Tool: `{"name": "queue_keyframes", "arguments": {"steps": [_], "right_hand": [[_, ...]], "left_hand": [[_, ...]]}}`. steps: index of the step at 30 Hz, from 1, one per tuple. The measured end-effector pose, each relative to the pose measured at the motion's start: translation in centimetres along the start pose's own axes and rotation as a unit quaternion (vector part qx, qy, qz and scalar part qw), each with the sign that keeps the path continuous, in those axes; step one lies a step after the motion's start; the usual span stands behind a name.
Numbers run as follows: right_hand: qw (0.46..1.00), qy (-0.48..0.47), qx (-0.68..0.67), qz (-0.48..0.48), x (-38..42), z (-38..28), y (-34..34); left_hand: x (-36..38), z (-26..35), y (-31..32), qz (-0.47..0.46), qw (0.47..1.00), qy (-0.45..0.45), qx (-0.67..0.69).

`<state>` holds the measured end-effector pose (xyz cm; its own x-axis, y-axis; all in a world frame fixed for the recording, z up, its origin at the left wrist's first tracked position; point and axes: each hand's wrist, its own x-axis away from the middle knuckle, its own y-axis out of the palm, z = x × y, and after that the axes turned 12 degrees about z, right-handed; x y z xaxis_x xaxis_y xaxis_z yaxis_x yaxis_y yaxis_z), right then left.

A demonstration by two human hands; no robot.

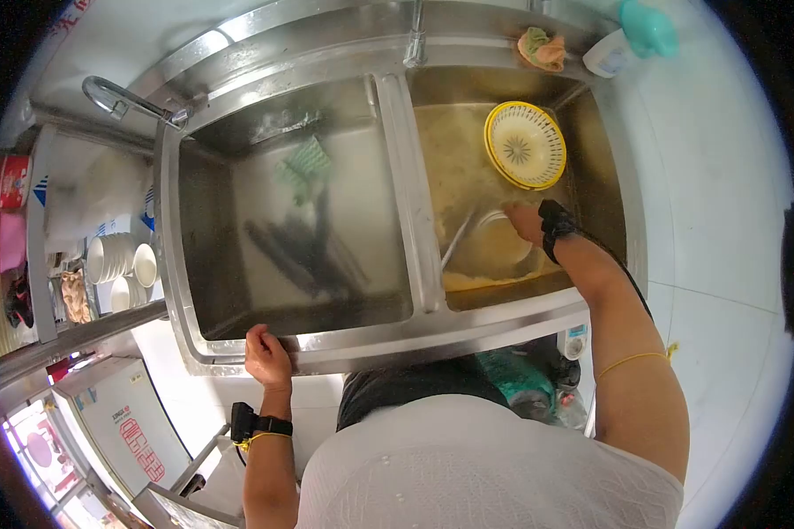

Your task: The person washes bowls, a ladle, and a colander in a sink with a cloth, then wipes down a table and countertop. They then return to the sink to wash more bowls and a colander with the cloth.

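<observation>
My right hand [526, 222] reaches down into the murky water of the right basin [432, 167]. Its fingers are closed at the rim of a round dish [501, 251], which lies mostly under the water and looks blurred. A thin pale stick-like utensil [458, 240] slants beside the dish. Just beyond the hand floats a yellow-rimmed strainer basket [520, 145] with a pale slotted inside. At the front left of the sink, my left hand [268, 357] has its fingers curled over the metal edge [326, 348].
Cloudy water in the left basin [207, 220] covers dark long shapes [300, 256] and a green cloth [306, 163]. Faucets [132, 104] rise at the back. A sponge cloth [543, 49] and a white bottle [607, 55] sit on the back ledge. White cups [110, 257] fill a left shelf.
</observation>
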<state>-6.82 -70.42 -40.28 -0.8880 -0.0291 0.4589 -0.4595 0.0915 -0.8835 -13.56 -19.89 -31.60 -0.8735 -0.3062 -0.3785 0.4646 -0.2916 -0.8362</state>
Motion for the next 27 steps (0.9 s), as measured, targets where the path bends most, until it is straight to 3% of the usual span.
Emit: {"name": "queue_keyframes", "arguments": {"steps": [2,4,6,7,8,9,10,11,12,13,14,15,17,18,20,25,26,27], "right_hand": [[0.995,0.057,-0.074,-0.018,-0.2,-1.2,-1.1],[0.965,-0.198,0.170,0.023,-0.9,-1.9,-1.0],[0.993,-0.021,0.055,0.105,-2.3,-4.4,3.0],[0.980,-0.137,0.142,-0.009,-3.9,-5.0,4.2],[0.934,-0.249,0.226,-0.121,-5.5,-5.4,5.2],[0.933,-0.252,0.229,-0.117,-6.7,-5.7,6.6],[0.986,-0.128,0.040,-0.098,-7.7,-6.2,8.5],[0.986,0.002,-0.150,-0.076,-8.4,-6.5,10.4],[0.932,0.132,-0.333,-0.052,-8.9,-6.8,12.1],[0.828,0.257,-0.498,-0.025,-9.0,-7.0,13.0],[0.679,0.368,-0.635,0.004,-9.1,-6.7,13.6],[0.684,0.365,-0.632,0.006,-9.2,-6.1,13.3],[0.840,0.179,-0.496,-0.132,-10.0,-5.0,12.0],[0.843,0.173,-0.493,-0.128,-11.1,-4.7,13.5],[0.615,0.326,-0.716,-0.052,-13.7,-4.6,18.6],[0.644,0.360,-0.674,0.039,-2.6,-7.7,2.7],[0.659,0.357,-0.660,0.053,-0.7,-7.9,0.3],[0.721,0.323,-0.612,0.025,1.0,-7.2,-1.5]], "left_hand": [[0.0,0.0,0.0,0.003,1.000,0.004,0.002],[0.0,0.0,0.2,0.007,1.000,0.007,0.007],[0.1,-0.1,0.4,0.016,1.000,0.016,0.007],[0.1,0.0,0.3,0.019,1.000,0.016,0.008],[0.1,0.1,0.3,0.017,1.000,0.011,-0.005],[0.0,0.1,0.2,0.016,1.000,0.004,-0.020],[0.0,0.0,0.2,0.021,1.000,0.000,-0.021],[0.0,-0.2,0.3,0.019,1.000,0.006,-0.015],[0.1,-0.3,0.4,0.016,1.000,0.012,-0.008],[0.1,-0.4,0.4,0.018,1.000,0.007,-0.008],[0.0,-0.4,0.4,0.013,1.000,0.008,-0.009],[0.0,-0.2,0.4,0.010,1.000,0.009,-0.009],[0.0,0.0,0.2,0.010,1.000,-0.002,-0.009],[-0.1,0.0,0.1,0.003,1.000,-0.007,-0.011],[0.0,0.0,0.1,0.012,1.000,-0.003,-0.001],[-0.2,0.0,-0.2,0.006,0.999,0.022,0.034],[-0.1,-0.1,-0.2,0.006,0.999,0.024,0.034],[-0.1,-0.2,-0.1,0.008,0.999,0.025,0.032]]}}
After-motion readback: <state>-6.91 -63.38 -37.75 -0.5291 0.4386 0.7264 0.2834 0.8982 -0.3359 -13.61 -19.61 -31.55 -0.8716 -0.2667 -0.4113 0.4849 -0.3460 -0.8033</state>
